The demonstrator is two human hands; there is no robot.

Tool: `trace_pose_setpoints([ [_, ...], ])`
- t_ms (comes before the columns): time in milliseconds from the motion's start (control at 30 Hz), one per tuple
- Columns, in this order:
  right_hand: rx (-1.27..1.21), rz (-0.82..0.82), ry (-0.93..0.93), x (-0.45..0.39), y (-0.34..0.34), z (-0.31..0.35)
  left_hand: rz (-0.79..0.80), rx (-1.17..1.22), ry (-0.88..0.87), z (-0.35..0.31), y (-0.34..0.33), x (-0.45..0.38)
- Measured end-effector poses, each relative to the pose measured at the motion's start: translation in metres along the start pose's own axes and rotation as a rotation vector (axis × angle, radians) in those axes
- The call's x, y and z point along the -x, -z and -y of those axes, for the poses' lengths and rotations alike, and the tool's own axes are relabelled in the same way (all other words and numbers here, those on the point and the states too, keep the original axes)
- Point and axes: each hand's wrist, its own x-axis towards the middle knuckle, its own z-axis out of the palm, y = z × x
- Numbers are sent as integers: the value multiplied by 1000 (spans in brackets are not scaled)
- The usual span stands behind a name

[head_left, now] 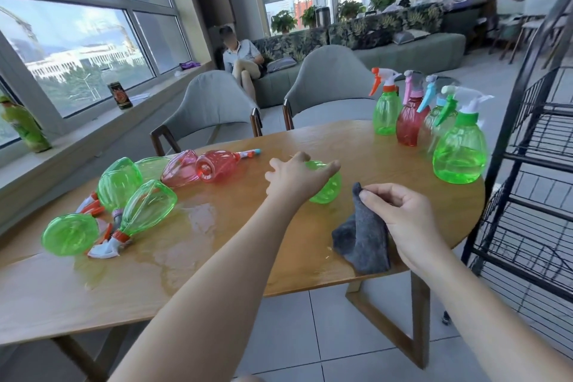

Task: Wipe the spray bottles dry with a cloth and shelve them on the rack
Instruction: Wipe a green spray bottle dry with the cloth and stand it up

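Observation:
A green spray bottle (328, 192) lies on its side in the middle of the wooden table (217, 257). My left hand (294, 178) is over it with fingers spread, covering its upper part. My right hand (403, 217) pinches a corner of a grey cloth (362, 240) whose lower part rests on the table near the front edge. Several green and red bottles (139, 201) lie on their sides at the left. Several more stand upright at the far right, the nearest a green one (459, 155). The black wire rack (527, 170) stands right of the table.
Water is pooled on the table (186, 236) between the lying bottles and my left arm. Two grey chairs (214, 102) stand behind the table. A person sits on a sofa (245, 62) farther back. A can (120, 95) stands on the window sill.

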Motion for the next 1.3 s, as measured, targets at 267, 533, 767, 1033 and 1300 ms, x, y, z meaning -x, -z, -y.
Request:
trace_pose_setpoints([
  [267,20,-23,-1,-7,12,1,-62,10,-14,-1,-10,0],
  [533,73,-31,25,-2,19,1,-154,320,-99,35,-13,34],
  [767,77,-23,17,4,20,2,-178,465,-333,89,-16,78],
  [1033,104,-3,17,10,14,0,-190,530,-437,127,-16,106],
  [1300,129,30,61,11,15,1,-48,312,-569,145,0,107],
])
